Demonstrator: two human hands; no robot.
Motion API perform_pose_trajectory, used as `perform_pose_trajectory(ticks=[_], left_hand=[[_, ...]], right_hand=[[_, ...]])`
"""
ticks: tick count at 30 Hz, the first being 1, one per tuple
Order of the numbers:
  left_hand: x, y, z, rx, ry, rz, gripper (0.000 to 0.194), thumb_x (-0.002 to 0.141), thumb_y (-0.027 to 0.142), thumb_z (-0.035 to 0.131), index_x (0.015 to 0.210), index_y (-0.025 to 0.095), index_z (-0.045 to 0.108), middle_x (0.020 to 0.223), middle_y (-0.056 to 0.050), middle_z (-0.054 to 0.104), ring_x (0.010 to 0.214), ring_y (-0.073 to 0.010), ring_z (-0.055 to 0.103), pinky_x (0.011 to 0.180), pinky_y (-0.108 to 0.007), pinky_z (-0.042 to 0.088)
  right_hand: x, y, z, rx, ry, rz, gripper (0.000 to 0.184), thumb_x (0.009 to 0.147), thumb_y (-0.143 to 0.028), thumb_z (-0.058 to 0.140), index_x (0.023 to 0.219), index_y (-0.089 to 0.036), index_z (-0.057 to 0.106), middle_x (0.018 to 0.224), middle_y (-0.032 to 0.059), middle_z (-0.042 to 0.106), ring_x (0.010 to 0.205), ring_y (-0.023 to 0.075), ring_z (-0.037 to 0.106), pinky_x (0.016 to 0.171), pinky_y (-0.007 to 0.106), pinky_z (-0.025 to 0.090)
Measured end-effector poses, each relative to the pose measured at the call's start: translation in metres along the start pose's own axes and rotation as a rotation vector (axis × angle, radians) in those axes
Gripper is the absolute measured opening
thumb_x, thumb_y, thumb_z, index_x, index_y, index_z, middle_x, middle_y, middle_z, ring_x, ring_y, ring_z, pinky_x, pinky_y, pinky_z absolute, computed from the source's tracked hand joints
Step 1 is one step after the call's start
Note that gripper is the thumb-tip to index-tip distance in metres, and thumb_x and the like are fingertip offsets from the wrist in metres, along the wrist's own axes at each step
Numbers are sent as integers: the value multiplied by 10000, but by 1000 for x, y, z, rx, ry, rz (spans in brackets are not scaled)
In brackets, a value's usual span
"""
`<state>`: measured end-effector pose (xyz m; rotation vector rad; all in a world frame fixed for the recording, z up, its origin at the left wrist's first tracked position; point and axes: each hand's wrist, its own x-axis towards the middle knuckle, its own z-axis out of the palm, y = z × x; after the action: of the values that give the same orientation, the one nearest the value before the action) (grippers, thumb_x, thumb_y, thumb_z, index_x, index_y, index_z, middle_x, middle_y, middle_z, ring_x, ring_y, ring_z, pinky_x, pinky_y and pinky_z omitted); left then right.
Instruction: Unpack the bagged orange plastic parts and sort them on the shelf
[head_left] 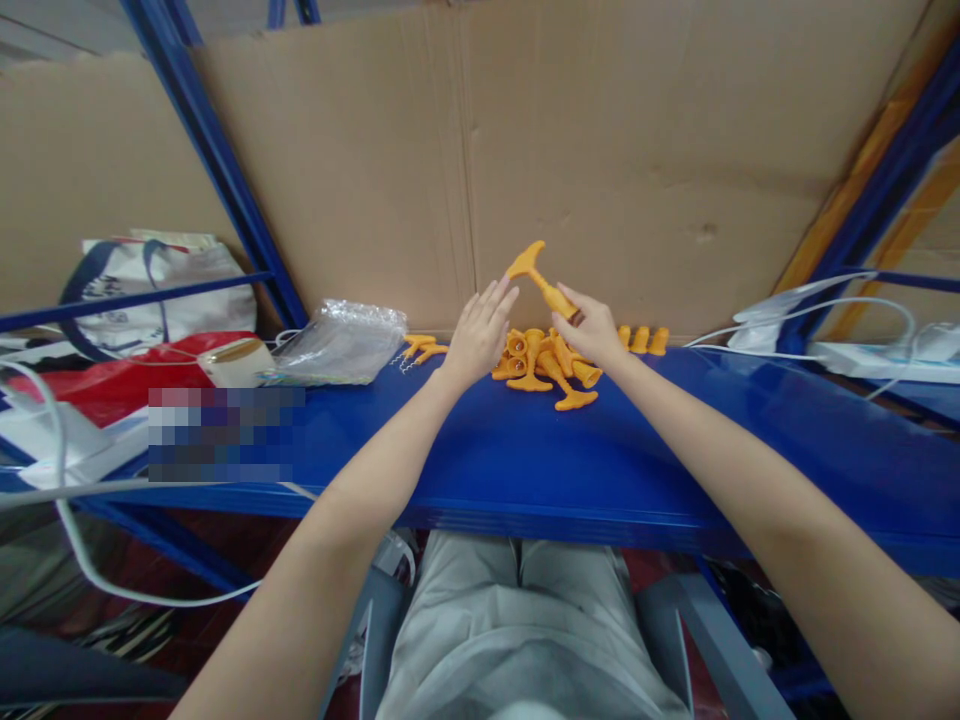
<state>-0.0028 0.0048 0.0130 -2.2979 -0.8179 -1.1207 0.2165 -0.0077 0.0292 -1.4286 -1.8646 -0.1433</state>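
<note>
An orange corkscrew (536,272) with a T-shaped handle is raised above the table, tilted. My right hand (589,325) is closed around its bell-shaped lower end. My left hand (484,335) is beside the handle, fingers stretched out and its fingertips close to the handle's left end; I cannot tell whether they touch it. Below both hands lies a pile of orange corkscrews (532,350), their handles and hollow ends pointing different ways. To the left, loose orange handles (420,347) with bare metal spirals rest on the table. Several orange bell-shaped pieces (641,340) stand right of my right hand.
The blue table (525,470) backs onto a cardboard panel (600,150). Clear plastic bags (341,340), a red bag (150,375) and a white tote (180,300) lie left. White cables and a power strip (885,360) are at the right. Blue frame posts flank both sides.
</note>
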Motion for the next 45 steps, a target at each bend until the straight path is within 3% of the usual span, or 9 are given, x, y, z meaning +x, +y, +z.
perform_pose_trajectory(ticks=[3,7,11,17,22,29,38,45], left_hand=[[1,4,2,42,-3,3,501,971,153,391,1465,215,452,1526,-131,501,1499,-259,344,1255,-547,181],[-3,2,5,62,-10,0,410,957,132,419,1331,218,563,1254,-98,684,1346,-259,529,1261,-601,133],[-4,-2,8,72,-38,15,350,948,107,394,1195,215,616,999,-43,695,1102,-218,639,1274,-594,105],[-3,-7,13,97,-87,47,339,885,68,386,1086,207,621,887,-34,651,943,-210,627,1251,-565,197],[-5,-8,15,110,-115,13,273,854,78,413,1011,190,607,884,-74,657,937,-245,630,1124,-532,331],[1,-1,10,51,-182,-46,211,865,111,440,1001,180,585,939,-95,694,969,-258,654,1043,-471,341],[9,-5,11,-281,-339,-211,104,886,278,532,813,206,551,696,20,615,726,-176,589,837,-344,435],[15,-1,3,-805,-456,-458,210,836,243,621,668,185,507,574,47,457,529,-96,425,540,-229,340]], right_hand=[[-5,-3,12,-41,48,-412,541,947,-328,460,1446,-135,532,1259,170,674,1127,298,613,954,436,472],[-9,-3,20,-203,32,-590,478,998,-345,405,1395,-127,560,1151,179,699,1066,302,612,911,444,452],[-10,-5,17,-321,25,-620,489,1027,-364,371,1374,-76,558,1090,192,698,1025,297,601,881,415,410],[-9,-9,11,-419,33,-620,385,1005,-248,412,1298,-90,606,1061,180,704,988,286,575,892,410,335],[-6,-13,12,-415,51,-636,322,965,-145,426,1197,-144,649,1064,150,703,992,278,555,902,411,299],[-5,-10,7,-429,78,-678,361,973,-101,369,1225,-180,615,1081,127,691,1023,267,536,938,424,288],[-3,7,7,-453,67,-817,393,1010,-123,304,1275,-179,589,1149,138,676,1152,254,534,1007,468,321],[0,11,6,-378,64,-855,400,1000,-123,316,1272,-207,596,1152,107,670,1173,224,542,1107,519,316]])
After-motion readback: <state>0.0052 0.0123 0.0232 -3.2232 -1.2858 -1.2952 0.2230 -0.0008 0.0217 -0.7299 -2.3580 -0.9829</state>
